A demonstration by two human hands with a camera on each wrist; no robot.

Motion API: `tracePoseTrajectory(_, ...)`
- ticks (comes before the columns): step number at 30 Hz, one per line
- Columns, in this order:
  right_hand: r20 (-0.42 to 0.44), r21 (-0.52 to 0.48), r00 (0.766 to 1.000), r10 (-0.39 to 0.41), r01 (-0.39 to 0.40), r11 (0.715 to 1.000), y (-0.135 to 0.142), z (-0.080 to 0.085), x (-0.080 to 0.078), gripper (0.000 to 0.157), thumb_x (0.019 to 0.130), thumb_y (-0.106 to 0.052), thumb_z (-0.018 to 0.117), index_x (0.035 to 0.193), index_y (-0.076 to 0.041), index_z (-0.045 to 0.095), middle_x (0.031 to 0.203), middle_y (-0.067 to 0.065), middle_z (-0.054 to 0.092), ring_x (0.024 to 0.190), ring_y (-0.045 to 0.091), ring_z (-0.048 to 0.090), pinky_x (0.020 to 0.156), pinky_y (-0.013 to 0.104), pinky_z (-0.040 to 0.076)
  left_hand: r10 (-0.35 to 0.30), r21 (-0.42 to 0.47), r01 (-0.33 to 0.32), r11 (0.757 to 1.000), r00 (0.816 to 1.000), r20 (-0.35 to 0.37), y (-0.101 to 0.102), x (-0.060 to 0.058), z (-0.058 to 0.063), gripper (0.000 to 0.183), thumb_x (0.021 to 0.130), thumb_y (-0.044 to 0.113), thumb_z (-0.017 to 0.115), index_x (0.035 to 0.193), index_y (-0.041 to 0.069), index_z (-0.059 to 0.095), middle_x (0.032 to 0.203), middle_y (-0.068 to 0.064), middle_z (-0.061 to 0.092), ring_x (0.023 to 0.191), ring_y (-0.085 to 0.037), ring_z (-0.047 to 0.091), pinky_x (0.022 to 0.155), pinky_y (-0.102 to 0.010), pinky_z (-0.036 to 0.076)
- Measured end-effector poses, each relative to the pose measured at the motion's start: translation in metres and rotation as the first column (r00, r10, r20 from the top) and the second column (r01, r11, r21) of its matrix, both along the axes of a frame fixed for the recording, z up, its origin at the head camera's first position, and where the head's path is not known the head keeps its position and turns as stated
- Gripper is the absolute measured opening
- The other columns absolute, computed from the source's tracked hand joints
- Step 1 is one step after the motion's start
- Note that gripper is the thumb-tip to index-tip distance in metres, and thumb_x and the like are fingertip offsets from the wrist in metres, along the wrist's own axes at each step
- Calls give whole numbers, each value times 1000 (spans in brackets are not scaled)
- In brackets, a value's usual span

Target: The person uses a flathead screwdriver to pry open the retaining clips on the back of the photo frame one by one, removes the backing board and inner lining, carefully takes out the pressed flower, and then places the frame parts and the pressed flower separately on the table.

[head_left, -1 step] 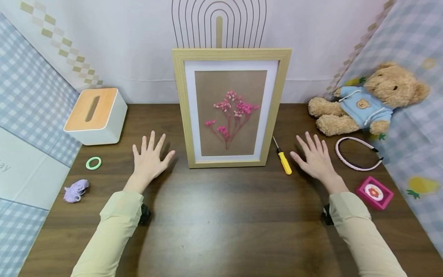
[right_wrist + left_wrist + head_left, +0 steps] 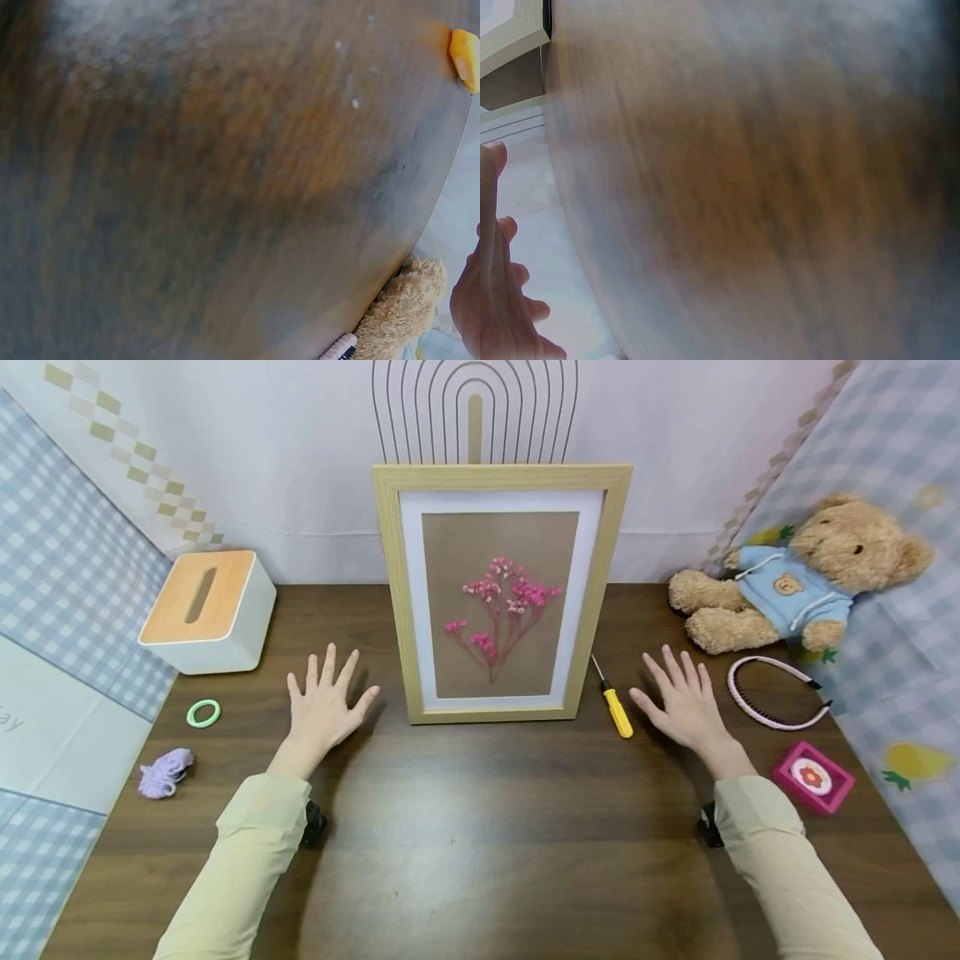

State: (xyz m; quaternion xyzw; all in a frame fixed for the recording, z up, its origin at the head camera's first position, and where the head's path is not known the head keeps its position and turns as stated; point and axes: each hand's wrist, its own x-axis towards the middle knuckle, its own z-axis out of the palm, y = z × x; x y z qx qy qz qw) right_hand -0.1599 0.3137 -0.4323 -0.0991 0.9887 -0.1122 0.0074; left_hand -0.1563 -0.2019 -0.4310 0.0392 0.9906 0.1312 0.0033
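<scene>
My left hand (image 2: 321, 710) lies on the wooden table with its fingers spread, left of a picture frame (image 2: 492, 716) that stands upright with pressed pink flowers inside. On the other side, my right hand (image 2: 686, 706) rests spread as well and holds nothing. Closest to it is a screwdriver (image 2: 618, 713) with a yellow handle, lying between the frame and that hand without being touched. The left wrist view shows the left hand's fingers (image 2: 514, 277) at its edge and a corner of the frame (image 2: 517, 41). In the right wrist view the yellow handle (image 2: 466, 61) appears at upper right.
On the left are a tissue box (image 2: 217, 618) with a wooden lid, a green ring (image 2: 192, 713) and a purple yarn bundle (image 2: 165, 773). On the right are a teddy bear (image 2: 798, 581), a pink headband (image 2: 738, 697) and a magenta box (image 2: 812, 778). Curtains (image 2: 300, 460) hang behind.
</scene>
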Motion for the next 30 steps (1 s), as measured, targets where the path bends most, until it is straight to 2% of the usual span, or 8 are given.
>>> tracePoseTrajectory(9,3,-4,1000,-2,2,1000,4,-2,-1,70,94,-56,34,149,-14,20,155,22,10,140,48,7,112,61,1,-7,-10,7,1000,1000,3,0,-3,-2,70,93,59,35,149,20,20,157,-17,8,141,-46,8,107,-71,3)
tracePoseTrajectory(17,25,-2,1000,-3,3,1000,6,0,-2,70,95,-55,34,149,-13,21,155,24,10,139,49,7,112,62,3,-21,22,21,1000,1000,7,-2,-6,-2,71,93,59,34,150,19,18,157,-17,7,141,-46,8,106,-72,4)
tracePoseTrajectory(19,42,-12,999,5,-4,1000,3,3,-3,68,95,-55,33,149,-13,22,155,24,9,139,49,7,112,62,3,-31,47,30,998,999,17,-2,-8,-1,72,93,60,32,150,20,15,157,-16,6,142,-45,8,106,-72,4)
tracePoseTrajectory(22,64,-37,998,28,-25,999,-6,9,-4,66,97,-53,30,148,-12,24,154,24,9,139,49,7,111,62,5,-57,150,51,987,998,37,0,-11,4,73,93,61,31,151,22,10,158,-13,2,142,-43,7,108,-70,5)
tracePoseTrajectory(24,83,-58,995,49,-44,997,-15,15,-6,64,97,-52,28,148,-12,25,155,23,9,140,48,7,111,63,6,-84,263,67,963,995,55,3,-14,9,72,93,60,31,151,25,6,158,-10,-2,143,-41,6,109,-68,6)
tracePoseTrajectory(25,88,-69,994,62,-56,996,-20,19,-8,64,98,-52,28,147,-12,26,155,23,10,140,48,8,111,63,7,-102,324,78,943,993,57,6,-15,12,72,94,59,32,151,26,5,158,-8,-3,144,-40,5,110,-67,7)
tracePoseTrajectory(28,97,-116,991,97,-85,990,-36,30,-13,62,99,-51,25,146,-12,28,155,21,12,140,47,9,110,64,10,-151,483,104,869,987,59,14,-19,25,70,95,56,35,150,29,2,158,-4,-3,145,-34,6,113,-62,10)
tracePoseTrajectory(30,97,-171,988,124,-106,980,-46,39,-16,61,99,-50,25,146,-10,29,155,19,15,140,46,11,110,64,11,-179,573,120,811,983,47,21,-21,35,70,95,51,41,150,31,3,159,-6,3,145,-33,11,114,-58,15)
